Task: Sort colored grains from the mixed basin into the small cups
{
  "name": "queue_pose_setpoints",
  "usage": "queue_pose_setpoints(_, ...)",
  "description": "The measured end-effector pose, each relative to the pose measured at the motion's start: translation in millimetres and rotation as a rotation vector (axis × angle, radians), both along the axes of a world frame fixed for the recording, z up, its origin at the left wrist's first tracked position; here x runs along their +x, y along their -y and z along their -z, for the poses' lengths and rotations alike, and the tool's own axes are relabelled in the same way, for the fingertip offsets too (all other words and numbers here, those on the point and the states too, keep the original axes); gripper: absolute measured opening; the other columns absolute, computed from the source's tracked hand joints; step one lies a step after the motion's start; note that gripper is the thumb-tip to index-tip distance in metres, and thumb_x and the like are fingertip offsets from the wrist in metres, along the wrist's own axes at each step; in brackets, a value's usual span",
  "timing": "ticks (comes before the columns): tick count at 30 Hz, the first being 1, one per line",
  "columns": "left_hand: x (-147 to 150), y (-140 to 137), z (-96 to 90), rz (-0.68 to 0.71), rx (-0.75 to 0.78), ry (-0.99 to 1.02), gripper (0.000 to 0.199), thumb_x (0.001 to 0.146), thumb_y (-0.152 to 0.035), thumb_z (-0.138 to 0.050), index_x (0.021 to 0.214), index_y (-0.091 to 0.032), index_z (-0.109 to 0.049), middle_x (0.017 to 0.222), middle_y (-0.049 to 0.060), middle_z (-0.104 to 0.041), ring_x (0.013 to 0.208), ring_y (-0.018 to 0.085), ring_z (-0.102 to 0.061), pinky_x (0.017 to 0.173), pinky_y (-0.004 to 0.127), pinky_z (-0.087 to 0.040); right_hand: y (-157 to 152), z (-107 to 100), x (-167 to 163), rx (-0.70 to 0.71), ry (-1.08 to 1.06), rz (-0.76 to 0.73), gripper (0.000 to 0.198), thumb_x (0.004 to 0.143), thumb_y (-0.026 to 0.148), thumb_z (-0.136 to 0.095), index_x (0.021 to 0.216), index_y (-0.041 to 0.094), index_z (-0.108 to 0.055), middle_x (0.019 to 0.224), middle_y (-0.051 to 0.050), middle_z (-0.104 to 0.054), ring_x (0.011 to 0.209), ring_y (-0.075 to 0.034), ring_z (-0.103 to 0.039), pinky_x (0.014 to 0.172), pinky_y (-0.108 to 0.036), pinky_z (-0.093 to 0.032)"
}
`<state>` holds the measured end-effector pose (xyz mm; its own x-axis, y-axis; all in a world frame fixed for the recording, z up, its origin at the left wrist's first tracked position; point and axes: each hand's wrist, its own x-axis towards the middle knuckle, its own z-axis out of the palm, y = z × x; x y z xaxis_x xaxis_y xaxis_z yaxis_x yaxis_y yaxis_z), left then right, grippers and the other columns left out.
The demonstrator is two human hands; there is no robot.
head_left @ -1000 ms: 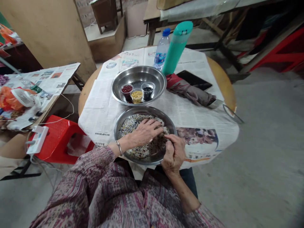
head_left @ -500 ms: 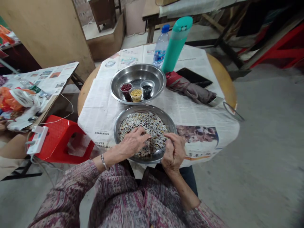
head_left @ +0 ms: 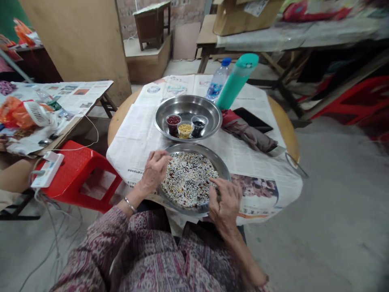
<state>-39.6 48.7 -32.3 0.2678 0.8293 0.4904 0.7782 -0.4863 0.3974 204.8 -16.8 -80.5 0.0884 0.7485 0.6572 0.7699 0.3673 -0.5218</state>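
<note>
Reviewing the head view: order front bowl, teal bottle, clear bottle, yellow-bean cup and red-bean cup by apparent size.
1. Front bowl
2. Teal bottle
3. Clear bottle
Yellow-bean cup and red-bean cup come last; they look alike, so unranked.

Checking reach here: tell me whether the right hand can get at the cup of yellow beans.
Probably yes: the right hand is by the front bowl, the cup sits in the back bowl, and nothing taller than their rims stands between.
</note>
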Motion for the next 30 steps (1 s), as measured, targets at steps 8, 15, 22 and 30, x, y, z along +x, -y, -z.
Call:
queue_pose_setpoints(8, -13.1, -39.3, 21.9, -0.034, -0.32, 0.526, 0.027, 0.084, -0.011, -0.064, 0.11, -0.016, -0.069, 0.077, -0.002, -0.059, 0.066, 0.01, -0.052, 0.067, 0.022, -0.045, -5.8, -39.4, -11.5, -0.215, 0.433, -0.443, 0.033, 0.096, 0.036, -0.057, 0.126, 0.023, -0.061, 0.117, -0.01, -0.063, 0.11, -0.024, -0.06, 0.094, -0.038, -0.054)
queue_pose_setpoints(15, -13.0, -32.7, 22.9, -0.037, -0.359, 0.621, 0.026, 0.084, -0.012, -0.061, 0.107, -0.016, -0.069, 0.064, -0.007, -0.049, 0.061, 0.009, -0.046, 0.063, 0.021, -0.038, -34.2, -36.7, -33.3, -0.307, 0.635, -0.542, 0.026, 0.098, 0.033, -0.053, 0.116, 0.025, -0.07, 0.119, -0.011, -0.062, 0.11, -0.025, -0.059, 0.094, -0.041, -0.055)
queue_pose_setpoints(22, -13.3, -34.4, 24.5, -0.004, -0.345, 0.665, 0.024, 0.082, -0.01, -0.061, 0.104, -0.014, -0.069, 0.062, -0.007, -0.045, 0.059, 0.009, -0.043, 0.062, 0.022, -0.037, -62.7, -36.2, 15.4, -0.407, 0.691, -0.255, 0.024, 0.097, 0.025, -0.05, 0.106, 0.02, -0.071, 0.111, -0.012, -0.066, 0.106, -0.028, -0.062, 0.087, -0.039, -0.056)
queue_pose_setpoints(30, -12.9, -35.7, 25.3, 0.003, -0.348, 0.673, 0.024, 0.082, -0.01, -0.06, 0.104, -0.015, -0.069, 0.063, -0.007, -0.047, 0.06, 0.009, -0.044, 0.063, 0.021, -0.037, -23.3, -38.1, -12.2, -0.481, 0.447, -0.487, 0.029, 0.097, 0.031, -0.052, 0.124, 0.024, -0.06, 0.116, -0.008, -0.064, 0.107, -0.022, -0.064, 0.094, -0.037, -0.054)
